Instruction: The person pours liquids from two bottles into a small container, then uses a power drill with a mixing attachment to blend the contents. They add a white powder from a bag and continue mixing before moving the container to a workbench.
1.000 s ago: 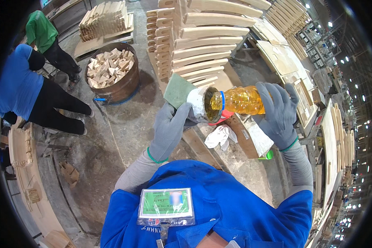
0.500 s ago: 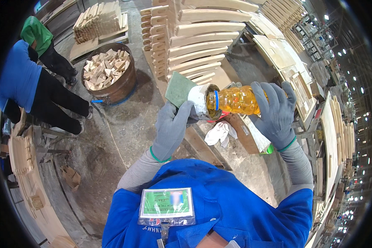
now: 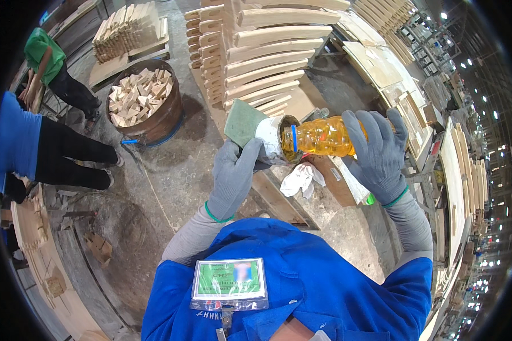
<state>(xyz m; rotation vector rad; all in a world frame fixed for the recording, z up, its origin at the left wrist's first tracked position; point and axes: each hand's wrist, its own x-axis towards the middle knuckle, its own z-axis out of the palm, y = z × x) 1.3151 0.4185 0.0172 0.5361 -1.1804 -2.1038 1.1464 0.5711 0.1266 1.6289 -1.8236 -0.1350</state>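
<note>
My left hand (image 3: 234, 176), in a grey knit glove, is closed around a white can (image 3: 271, 139) with a stained rim. A flat green pad (image 3: 244, 123) sticks out beside the can, above my thumb; how it is held there is partly hidden. My right hand (image 3: 378, 156), gloved alike, grips the base of a clear ribbed bottle (image 3: 324, 137) of amber liquid. The bottle lies almost level, its blue-ringed neck at the mouth of the can. Whether liquid is running out cannot be made out.
Curved wooden parts (image 3: 279, 42) stand stacked ahead. Below the can lie a white cloth (image 3: 302, 180) and a wooden box (image 3: 333, 182). A rusty drum (image 3: 170, 105) of wood offcuts stands left, near two people, one in blue (image 3: 23, 139), one in green (image 3: 45, 54). Benches with boards (image 3: 375, 68) line the right.
The bottle and can stay together, nearly still. The view has shifted slightly. At left, the person in green has moved apart from the person in blue, who stands a little lower in view.
</note>
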